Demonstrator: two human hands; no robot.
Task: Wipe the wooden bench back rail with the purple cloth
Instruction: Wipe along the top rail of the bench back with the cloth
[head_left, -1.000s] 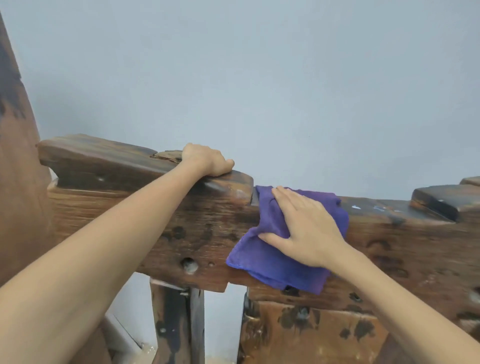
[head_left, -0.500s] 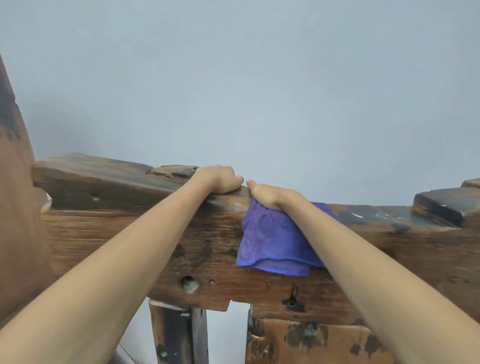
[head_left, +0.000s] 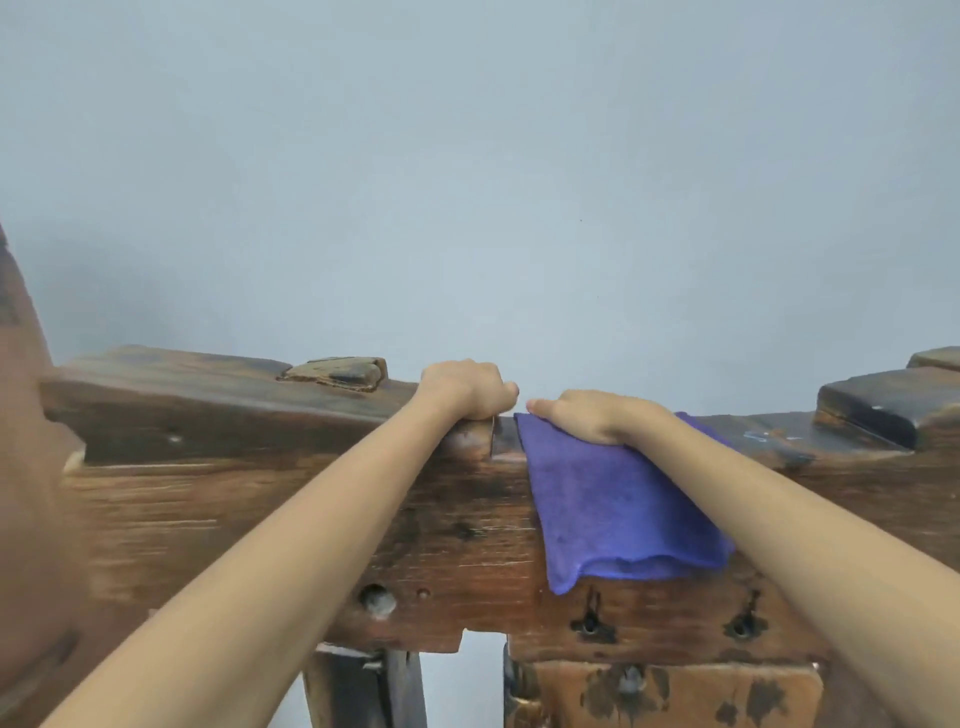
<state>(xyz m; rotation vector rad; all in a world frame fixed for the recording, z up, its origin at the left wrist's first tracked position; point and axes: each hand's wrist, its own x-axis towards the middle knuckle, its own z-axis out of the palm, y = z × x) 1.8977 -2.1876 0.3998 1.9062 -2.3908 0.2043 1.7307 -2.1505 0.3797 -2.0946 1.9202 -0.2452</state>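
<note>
The wooden bench back rail (head_left: 208, 499) is a thick, dark, weathered beam running across the view. A purple cloth (head_left: 613, 509) hangs over its top edge and down its front face, right of the middle. My right hand (head_left: 592, 418) presses the cloth onto the rail's top, fingers curled over the far edge. My left hand (head_left: 467, 389) grips the top of the rail just left of the cloth, thumb tip close to my right fingertips.
A pale blue wall (head_left: 467, 182) stands right behind the rail. A raised wooden block (head_left: 878, 402) sits on the rail at the far right, a wooden patch (head_left: 335, 373) left of my hands. Vertical posts (head_left: 363, 686) support the rail below.
My right hand moved from the rail's front face up onto its top, drawing the cloth with it. The view has tilted up, so the rail sits lower. My left hand kept its grip.
</note>
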